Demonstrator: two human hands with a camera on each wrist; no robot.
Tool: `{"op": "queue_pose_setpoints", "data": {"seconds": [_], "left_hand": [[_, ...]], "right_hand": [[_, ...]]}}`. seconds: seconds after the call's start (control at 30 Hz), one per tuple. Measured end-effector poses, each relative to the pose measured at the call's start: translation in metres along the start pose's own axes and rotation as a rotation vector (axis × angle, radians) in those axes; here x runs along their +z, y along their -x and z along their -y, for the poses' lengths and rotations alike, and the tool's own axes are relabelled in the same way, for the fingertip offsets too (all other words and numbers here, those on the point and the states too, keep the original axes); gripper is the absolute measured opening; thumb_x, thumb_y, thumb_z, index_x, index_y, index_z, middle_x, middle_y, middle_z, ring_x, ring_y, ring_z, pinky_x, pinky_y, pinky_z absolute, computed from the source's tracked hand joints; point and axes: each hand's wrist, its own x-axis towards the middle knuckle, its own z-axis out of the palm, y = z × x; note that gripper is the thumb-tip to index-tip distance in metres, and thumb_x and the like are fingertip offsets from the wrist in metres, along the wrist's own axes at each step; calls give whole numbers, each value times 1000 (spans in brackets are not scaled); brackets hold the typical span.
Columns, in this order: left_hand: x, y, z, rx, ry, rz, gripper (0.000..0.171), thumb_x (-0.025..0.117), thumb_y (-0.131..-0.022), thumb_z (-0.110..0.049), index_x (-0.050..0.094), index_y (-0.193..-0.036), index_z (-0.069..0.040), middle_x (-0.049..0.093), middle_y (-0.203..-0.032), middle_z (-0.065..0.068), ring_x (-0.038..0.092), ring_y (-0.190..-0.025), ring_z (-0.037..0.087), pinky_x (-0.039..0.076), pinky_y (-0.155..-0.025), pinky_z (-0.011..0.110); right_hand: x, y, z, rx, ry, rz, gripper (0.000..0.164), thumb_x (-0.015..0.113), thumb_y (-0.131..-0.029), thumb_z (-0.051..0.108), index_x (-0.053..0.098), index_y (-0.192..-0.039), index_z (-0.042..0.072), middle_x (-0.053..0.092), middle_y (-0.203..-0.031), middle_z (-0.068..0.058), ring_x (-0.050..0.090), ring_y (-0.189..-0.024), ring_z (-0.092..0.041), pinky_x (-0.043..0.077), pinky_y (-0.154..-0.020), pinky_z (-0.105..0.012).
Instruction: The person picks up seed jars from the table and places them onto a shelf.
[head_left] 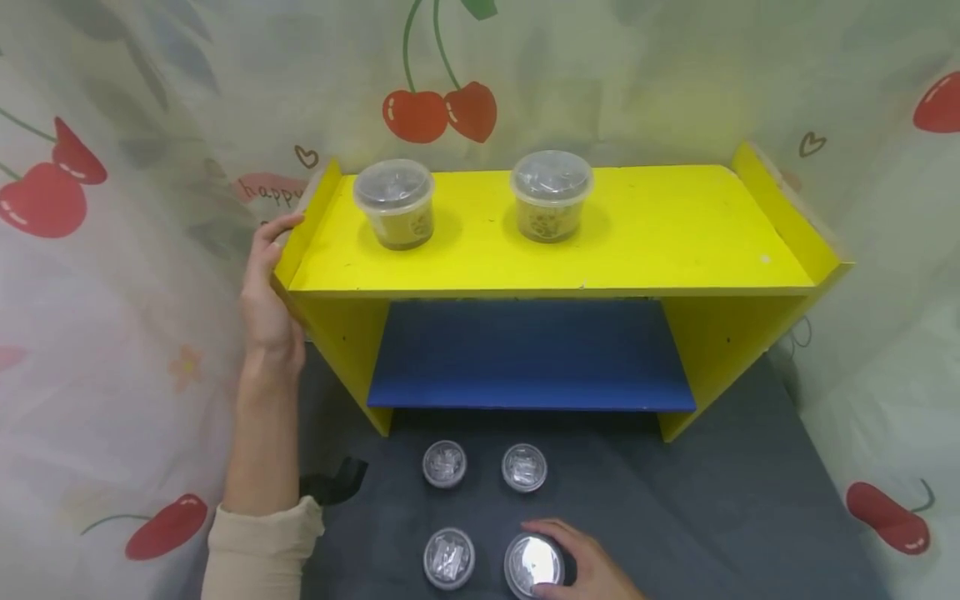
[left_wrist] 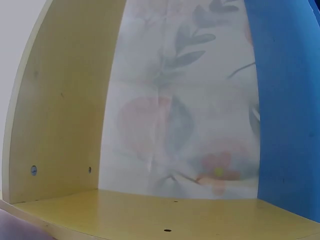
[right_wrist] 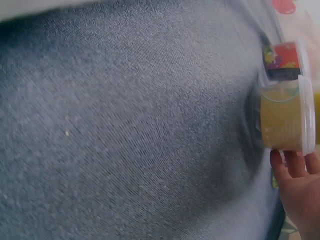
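Note:
My left hand (head_left: 268,308) grips the left side panel of a yellow shelf unit (head_left: 667,225), its fingers over the panel's upper edge. The left wrist view shows the inside of the shelf unit (left_wrist: 65,100), with part of that hand in the lower left corner. At the bottom of the head view, my right hand (head_left: 588,567) holds a round lidded plastic tub (head_left: 531,562) between thumb and fingers. In the right wrist view this tub (right_wrist: 282,120) has yellowish contents, and the fingers of my right hand (right_wrist: 300,195) are against its side.
Two lidded tubs, a left one (head_left: 397,208) and a right one (head_left: 551,200), stand on the yellow top. A blue shelf board (head_left: 525,354) lies below. More tubs stand on the dark cloth (head_left: 675,517): two behind (head_left: 445,464) and one beside (head_left: 449,558) the held tub.

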Motion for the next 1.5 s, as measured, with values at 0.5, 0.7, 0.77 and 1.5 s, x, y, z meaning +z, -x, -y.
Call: {"op": "queue_pose_setpoints", "data": {"seconds": [0.5, 0.7, 0.77, 1.5], "left_hand": [[-2, 0, 1, 25, 13, 20, 37, 35, -104, -27, 54, -134, -17, 48, -133, 14, 53, -80, 21, 49, -67, 25], [-1, 1, 1, 28, 2, 18, 37, 34, -104, -27, 54, -134, -18, 47, -134, 13, 53, -83, 22, 49, -69, 25], [-1, 2, 1, 29, -3, 19, 38, 34, -104, -27, 54, -134, -18, 46, -135, 12, 53, -84, 22, 50, -69, 25], [0, -1, 3, 35, -13, 15, 38, 34, -104, -28, 55, -134, -18, 45, -140, 10, 52, -97, 25, 48, -77, 28]], "right_hand": [[15, 0, -17, -101, 24, 11, 90, 86, -74, 45, 46, -148, 13, 55, -140, 0, 54, -125, -17, 46, -100, -36], [19, 1, -23, -138, 36, -1, 96, 87, -71, 47, 43, -150, 13, 54, -143, -3, 53, -127, -17, 46, -101, -37], [20, 2, -24, -141, 33, -12, 96, 87, -72, 46, 43, -150, 13, 53, -144, -4, 52, -129, -17, 45, -102, -37], [9, 0, -12, -20, 6, 36, 88, 87, -75, 34, 43, -149, 16, 54, -142, -2, 52, -127, -18, 46, -100, -38]]}}
